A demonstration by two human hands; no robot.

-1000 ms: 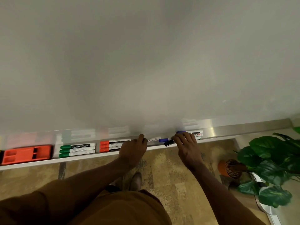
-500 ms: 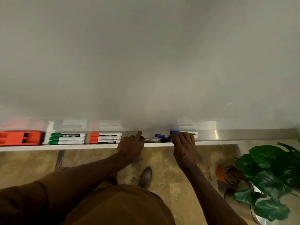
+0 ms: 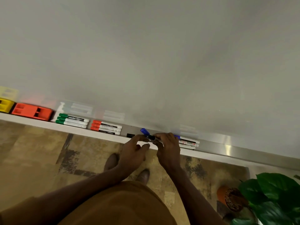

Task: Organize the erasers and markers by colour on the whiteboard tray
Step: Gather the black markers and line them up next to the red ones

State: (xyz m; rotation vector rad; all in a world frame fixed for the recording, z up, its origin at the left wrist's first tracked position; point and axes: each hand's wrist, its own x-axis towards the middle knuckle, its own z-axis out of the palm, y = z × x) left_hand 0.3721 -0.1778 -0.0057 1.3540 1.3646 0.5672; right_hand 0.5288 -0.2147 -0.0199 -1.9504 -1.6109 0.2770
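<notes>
The whiteboard tray (image 3: 211, 155) runs across the view. From the left, a yellow eraser (image 3: 4, 105), an orange eraser (image 3: 32, 112), three green markers (image 3: 73, 122) and three red markers (image 3: 106, 127) lie on it in groups. My right hand (image 3: 168, 150) is shut on a blue-capped marker (image 3: 145, 132) that tilts up and left from its fingers. My left hand (image 3: 133, 151) curves beside it, forefinger over a black-capped marker (image 3: 130, 135) and thumb apart below. More markers (image 3: 188, 142), one blue-capped, lie right of my right hand.
The whiteboard (image 3: 146, 54) fills the upper view. Below the tray is patterned floor with my shoes (image 3: 142, 175). A potted plant (image 3: 272, 197) and an orange pot (image 3: 227, 197) stand at the lower right. The tray's right stretch is bare metal.
The view has swung right and tilted, so the yellow eraser now shows. My right hand has lifted the blue-capped marker at an angle. My left hand has moved right, close to it.
</notes>
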